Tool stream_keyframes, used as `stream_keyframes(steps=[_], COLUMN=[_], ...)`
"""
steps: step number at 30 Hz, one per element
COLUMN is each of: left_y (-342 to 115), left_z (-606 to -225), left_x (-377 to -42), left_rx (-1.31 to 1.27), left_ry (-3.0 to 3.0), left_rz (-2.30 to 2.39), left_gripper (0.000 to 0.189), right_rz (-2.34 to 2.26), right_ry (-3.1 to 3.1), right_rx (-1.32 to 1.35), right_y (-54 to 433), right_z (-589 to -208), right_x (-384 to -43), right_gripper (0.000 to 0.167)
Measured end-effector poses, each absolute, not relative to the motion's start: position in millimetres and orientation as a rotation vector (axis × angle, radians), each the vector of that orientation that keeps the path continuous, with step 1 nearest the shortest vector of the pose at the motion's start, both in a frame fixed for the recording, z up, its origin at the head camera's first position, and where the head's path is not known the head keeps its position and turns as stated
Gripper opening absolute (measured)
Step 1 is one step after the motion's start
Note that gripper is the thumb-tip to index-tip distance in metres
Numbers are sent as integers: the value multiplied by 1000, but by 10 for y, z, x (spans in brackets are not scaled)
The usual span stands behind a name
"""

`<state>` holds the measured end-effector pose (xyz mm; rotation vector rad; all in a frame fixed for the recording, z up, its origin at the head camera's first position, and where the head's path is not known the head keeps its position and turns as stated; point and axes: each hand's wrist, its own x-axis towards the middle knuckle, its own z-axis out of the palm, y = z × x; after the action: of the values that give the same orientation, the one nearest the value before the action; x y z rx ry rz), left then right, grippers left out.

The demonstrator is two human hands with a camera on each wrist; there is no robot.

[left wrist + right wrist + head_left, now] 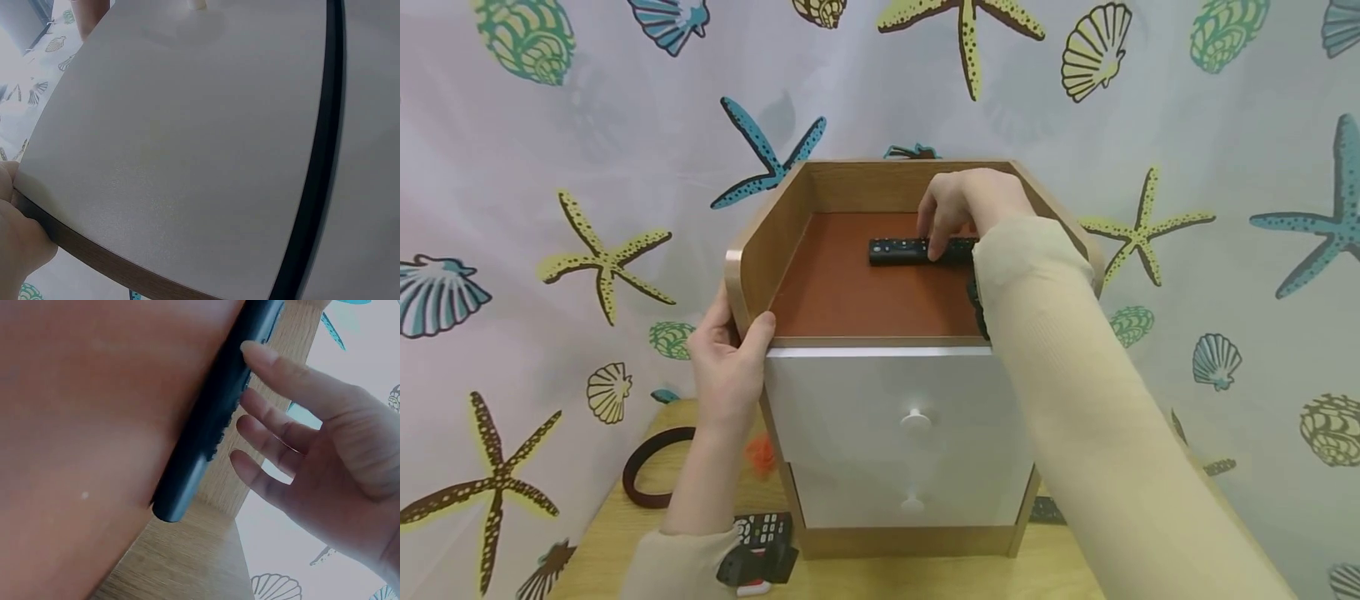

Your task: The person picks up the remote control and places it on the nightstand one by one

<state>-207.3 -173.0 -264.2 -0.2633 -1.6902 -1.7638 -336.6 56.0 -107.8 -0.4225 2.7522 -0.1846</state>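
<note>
A small wooden cabinet point(850, 392) with white drawer fronts stands upright in the middle of the head view. On its reddish-brown top point(865, 300) a black remote control point(891, 252) lies crosswise, buttons up. My right hand point(962, 200) reaches over it and pinches it, thumb on the near long side and fingers at the far side. The right wrist view shows the thumb against the remote control point(200, 425), other fingertips loosely bent beside its buttons. My left hand point(730, 358) grips the left side panel point(767, 242) at its front edge, thumb inside.
Around the cabinet's foot on the wooden tabletop point(602, 533) lie a dark headband-like ring point(632, 467), an orange fuzzy piece point(762, 456), and another remote control point(767, 527). A dark object point(1047, 511) shows at right. A patterned curtain point(625, 125) hangs behind.
</note>
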Motion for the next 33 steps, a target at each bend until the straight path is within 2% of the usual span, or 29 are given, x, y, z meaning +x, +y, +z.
stream_keyframes(steps=[4, 11, 17, 25, 33], left_y=[-1711, -1677, -1711, -1706, -1697], left_z=[-2644, -2657, -2669, -2665, -2660], left_x=[-2078, -2101, -2124, -2151, -2187], left_rx=[-263, -273, -262, -275, -271], left_ry=[-1677, -1683, -1647, -1665, -1683], left_rz=[-1778, -1791, -1763, -1764, -1749], left_gripper=[56, 54, 52, 54, 56], right_rz=[-207, -379, -342, -295, -341], right_ry=[2747, 2693, 2729, 2795, 2871], right_rx=[-453, -670, -837, -1014, -1176], right_y=[578, 659, 640, 654, 927], right_z=[-1039, -971, -898, -836, -869], right_x=[-3353, -3277, -3175, -2805, -2391], right_gripper=[52, 58, 61, 67, 66])
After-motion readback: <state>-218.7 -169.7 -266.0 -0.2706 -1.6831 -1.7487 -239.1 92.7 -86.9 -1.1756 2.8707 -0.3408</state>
